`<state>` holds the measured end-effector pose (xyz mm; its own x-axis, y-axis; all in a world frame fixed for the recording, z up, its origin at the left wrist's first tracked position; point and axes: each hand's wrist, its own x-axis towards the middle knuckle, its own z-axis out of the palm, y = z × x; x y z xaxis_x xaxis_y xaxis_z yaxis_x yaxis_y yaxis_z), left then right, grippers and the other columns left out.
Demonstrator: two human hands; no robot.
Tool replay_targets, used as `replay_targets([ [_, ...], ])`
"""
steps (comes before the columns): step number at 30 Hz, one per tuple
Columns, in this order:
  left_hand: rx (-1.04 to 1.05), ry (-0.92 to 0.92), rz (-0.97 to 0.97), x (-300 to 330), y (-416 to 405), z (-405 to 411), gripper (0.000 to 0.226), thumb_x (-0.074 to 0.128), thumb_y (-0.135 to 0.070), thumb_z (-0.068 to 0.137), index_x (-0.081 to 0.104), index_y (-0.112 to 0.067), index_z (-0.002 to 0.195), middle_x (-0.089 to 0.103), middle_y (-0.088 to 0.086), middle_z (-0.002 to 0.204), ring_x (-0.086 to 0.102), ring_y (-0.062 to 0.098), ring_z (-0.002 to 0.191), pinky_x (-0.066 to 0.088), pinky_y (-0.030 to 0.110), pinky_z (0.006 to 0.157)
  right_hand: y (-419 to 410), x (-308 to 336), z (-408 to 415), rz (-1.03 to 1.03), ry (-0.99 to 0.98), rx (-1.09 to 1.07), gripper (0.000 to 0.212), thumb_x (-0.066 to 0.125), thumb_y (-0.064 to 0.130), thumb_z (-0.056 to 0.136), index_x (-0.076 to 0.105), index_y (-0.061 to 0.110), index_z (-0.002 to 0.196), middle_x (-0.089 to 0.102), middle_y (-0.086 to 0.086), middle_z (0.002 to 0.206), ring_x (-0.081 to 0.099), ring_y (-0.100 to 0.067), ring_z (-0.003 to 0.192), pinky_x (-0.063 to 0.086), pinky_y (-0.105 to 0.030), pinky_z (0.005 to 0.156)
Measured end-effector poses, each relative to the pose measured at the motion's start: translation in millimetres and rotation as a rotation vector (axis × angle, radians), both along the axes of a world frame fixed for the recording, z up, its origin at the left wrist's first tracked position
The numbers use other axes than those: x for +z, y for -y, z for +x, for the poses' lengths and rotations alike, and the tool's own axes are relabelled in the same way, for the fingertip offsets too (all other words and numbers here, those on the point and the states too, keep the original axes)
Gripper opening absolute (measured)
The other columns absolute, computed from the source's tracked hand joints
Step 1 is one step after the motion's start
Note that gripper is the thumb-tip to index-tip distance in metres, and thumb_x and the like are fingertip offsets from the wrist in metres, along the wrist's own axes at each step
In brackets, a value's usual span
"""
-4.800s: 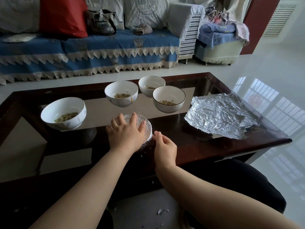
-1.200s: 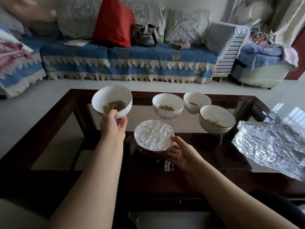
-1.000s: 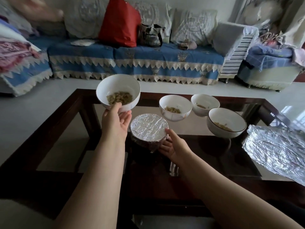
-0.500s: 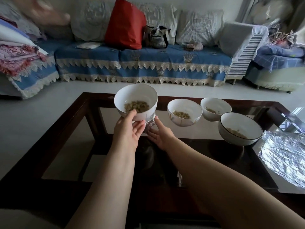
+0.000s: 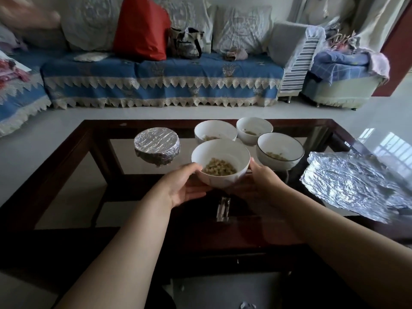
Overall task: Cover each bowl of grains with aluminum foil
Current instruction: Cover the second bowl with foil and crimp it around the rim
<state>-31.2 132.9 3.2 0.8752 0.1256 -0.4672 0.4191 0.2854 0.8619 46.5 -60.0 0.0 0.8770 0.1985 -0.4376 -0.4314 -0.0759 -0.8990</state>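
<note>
Both hands, left (image 5: 180, 186) and right (image 5: 263, 184), cup an open bowl (image 5: 220, 162) of grains at centre frame; right fingers hidden behind it. A foil-covered bowl (image 5: 156, 144) sits left.

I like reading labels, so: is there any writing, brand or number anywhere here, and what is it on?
None can be read. The bowls, the foil, the table and the red cushion show no text. The bag has only a blurred pattern.
</note>
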Motion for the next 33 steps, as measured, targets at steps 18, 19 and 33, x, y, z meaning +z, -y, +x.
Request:
replay_targets([
  [18,-0.352,-0.114,0.281,-14,53,22,0.033,0.034,-0.036,0.106,0.043,-0.026,0.136,0.065,0.016,0.114,0.069,0.031,0.087,0.059,0.042,0.065,108,-16,20,-0.763,0.501,0.102,0.016,0.058,0.021,0.090,0.073,0.016,0.089,0.073,-0.002,0.084,0.062,-0.016,0.075,0.052,-0.032,0.077],
  [19,-0.338,-0.128,0.321,-13,54,23,0.036,0.032,-0.039,0.106,0.041,-0.027,0.139,0.062,0.014,0.120,0.069,0.030,0.089,0.058,0.043,0.067,114,-15,24,-0.803,0.525,0.022,0.018,0.056,0.022,0.091,0.072,0.015,0.094,0.073,-0.003,0.087,0.063,-0.020,0.079,0.052,-0.033,0.078],
  [33,0.061,0.098,0.732,-29,47,45,0.059,0.027,-0.058,0.100,0.056,-0.018,0.131,0.060,0.008,0.129,0.052,0.027,0.123,0.039,0.041,0.104,142,-44,43,-1.291,0.346,0.245,0.058,0.050,0.033,0.089,0.039,0.005,0.138,0.045,-0.016,0.142,0.043,-0.035,0.130,0.039,-0.045,0.102],
])
